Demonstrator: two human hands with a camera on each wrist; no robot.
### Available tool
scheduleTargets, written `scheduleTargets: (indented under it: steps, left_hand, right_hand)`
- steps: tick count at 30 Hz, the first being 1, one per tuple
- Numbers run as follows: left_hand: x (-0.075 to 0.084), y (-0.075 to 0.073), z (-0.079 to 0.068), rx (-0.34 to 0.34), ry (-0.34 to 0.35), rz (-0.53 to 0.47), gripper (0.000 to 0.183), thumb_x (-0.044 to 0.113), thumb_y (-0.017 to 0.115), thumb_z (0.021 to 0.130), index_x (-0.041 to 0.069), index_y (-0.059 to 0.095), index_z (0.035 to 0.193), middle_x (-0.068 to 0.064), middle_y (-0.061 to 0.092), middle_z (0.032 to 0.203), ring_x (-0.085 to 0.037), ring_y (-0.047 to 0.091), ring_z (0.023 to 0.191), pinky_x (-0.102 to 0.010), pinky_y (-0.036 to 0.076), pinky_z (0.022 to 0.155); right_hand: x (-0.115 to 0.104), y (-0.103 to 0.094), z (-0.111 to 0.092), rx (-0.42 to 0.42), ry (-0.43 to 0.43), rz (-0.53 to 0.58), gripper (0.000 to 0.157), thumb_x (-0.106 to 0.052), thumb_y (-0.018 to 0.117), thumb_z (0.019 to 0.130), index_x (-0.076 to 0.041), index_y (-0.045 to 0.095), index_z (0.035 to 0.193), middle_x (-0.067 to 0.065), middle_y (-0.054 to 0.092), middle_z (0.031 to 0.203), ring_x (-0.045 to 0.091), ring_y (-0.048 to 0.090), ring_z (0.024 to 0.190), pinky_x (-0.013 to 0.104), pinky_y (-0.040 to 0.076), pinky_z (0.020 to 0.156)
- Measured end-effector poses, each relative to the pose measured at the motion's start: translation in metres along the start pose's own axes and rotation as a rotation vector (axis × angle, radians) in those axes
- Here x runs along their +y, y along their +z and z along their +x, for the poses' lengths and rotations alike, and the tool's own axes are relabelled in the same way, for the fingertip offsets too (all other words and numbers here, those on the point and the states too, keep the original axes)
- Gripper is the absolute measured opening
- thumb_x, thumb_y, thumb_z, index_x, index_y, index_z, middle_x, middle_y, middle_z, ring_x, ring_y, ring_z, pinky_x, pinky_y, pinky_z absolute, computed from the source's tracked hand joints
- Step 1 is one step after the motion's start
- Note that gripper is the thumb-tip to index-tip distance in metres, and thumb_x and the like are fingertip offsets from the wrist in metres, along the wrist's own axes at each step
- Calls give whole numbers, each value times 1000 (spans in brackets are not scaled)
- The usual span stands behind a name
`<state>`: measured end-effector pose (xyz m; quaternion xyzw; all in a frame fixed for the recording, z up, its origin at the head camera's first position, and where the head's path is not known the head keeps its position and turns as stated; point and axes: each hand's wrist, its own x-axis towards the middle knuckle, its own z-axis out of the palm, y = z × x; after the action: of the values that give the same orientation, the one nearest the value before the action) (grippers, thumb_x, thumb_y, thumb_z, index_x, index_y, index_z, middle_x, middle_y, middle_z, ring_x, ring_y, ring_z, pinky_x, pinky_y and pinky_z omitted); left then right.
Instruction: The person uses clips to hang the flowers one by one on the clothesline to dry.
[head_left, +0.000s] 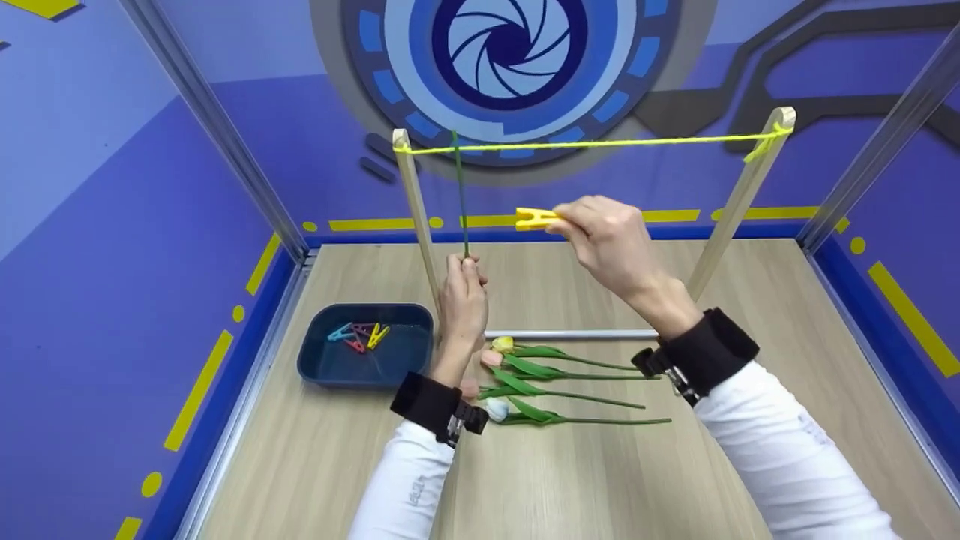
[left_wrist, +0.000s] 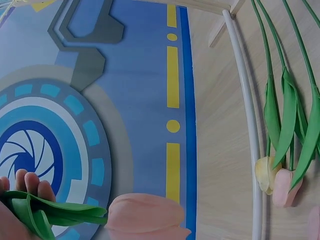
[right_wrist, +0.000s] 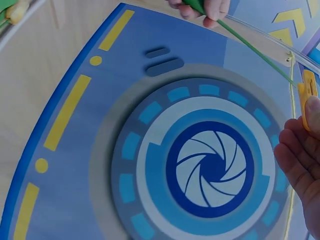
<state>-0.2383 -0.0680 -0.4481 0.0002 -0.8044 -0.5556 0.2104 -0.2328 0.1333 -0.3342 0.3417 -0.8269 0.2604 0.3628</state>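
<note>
Since the tulip (head_left: 460,195) in my left hand (head_left: 463,300) stands stem-up, its long axis runs near vertical and crosses the yellow string (head_left: 600,144) close to that string's left end, the tip poking just above. My left fingers are curled round it below the string; its pink bloom (left_wrist: 147,215) lies at the opposite end from the tip. With my right fingers I pinch a yellow clothespin (head_left: 535,219), also below the string, mouth turned left toward the stem. The head view shows a gap between clothespin and stem; how they stand in depth I cannot tell. As I judge it, the crossing of stem and string matters most, up and left of the clothespin in my right hand (head_left: 616,244).

Below the string's left end, on the bench (head_left: 585,480), sits a dark blue tray (head_left: 409,352) holding a few small clothespins (head_left: 379,336), blue, red and yellow among them. Nearer me, well below the string, four more tulips (head_left: 529,367) lie side by side, blooms leftward.
</note>
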Motion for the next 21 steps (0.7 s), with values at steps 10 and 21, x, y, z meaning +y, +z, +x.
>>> scheduleTargets:
  steps: [10, 21]
  left_hand:
    - [-3, -1, 2, 4, -3, -41, 27, 21, 33, 109, 7, 56, 109, -7, 62, 82, -17, 59, 71, -26, 45, 66]
    - [-4, -3, 3, -11, 1, -47, 27, 21, 33, 109, 7, 56, 109, -9, 62, 83, -20, 59, 72, -25, 43, 65]
  right_hand:
    - [-9, 2, 49, -49, 79, 16, 26, -22, 64, 95, 1, 74, 102, 16, 73, 88, 30, 67, 79, 36, 56, 73]
    - [-17, 10, 90, -156, 223, -19, 27, -21, 59, 99, 0, 74, 106, 16, 73, 94, 31, 67, 87, 37, 55, 81]
